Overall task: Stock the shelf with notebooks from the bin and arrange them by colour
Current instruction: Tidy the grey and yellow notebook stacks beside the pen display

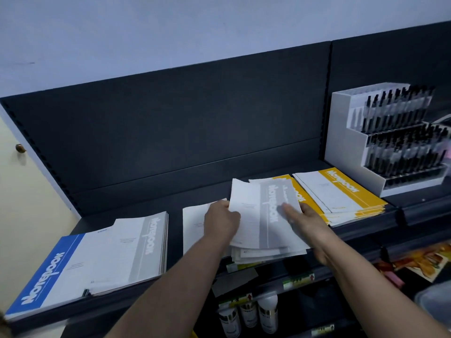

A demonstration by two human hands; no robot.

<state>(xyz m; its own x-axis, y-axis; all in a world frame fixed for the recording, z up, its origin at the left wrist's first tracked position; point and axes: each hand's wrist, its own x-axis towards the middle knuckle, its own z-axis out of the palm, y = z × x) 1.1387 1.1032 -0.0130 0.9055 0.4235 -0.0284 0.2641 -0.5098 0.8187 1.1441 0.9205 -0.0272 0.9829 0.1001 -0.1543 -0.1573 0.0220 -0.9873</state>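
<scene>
Gripping the near-left edge of a bundle of grey notebooks [264, 215], the left hand [220, 219] has its fingers curled round the pages. The right hand [305, 223] lies with straight fingers flat on the top cover, pressing rather than pinching. The bundle sits mid-shelf, fanned unevenly, its lower copies jutting past the front lip of the shelf [175, 203].

These look like thin, soft-cover books: light singly, floppy, with smooth covers that probably slide over one another. A loose stack would likely splay or spill off the lip, so the safest hold seems to be both long edges squeezed together, or one hand beneath and one on top, squaring it before letting go.

Just right lie the yellow notebooks [341, 191], one pile partly under the grey bundle. To the left rest another grey pile [136, 245] and a blue notebook [46, 272]. A pen rack [390, 137] stands far right. The bin is out of view.
</scene>
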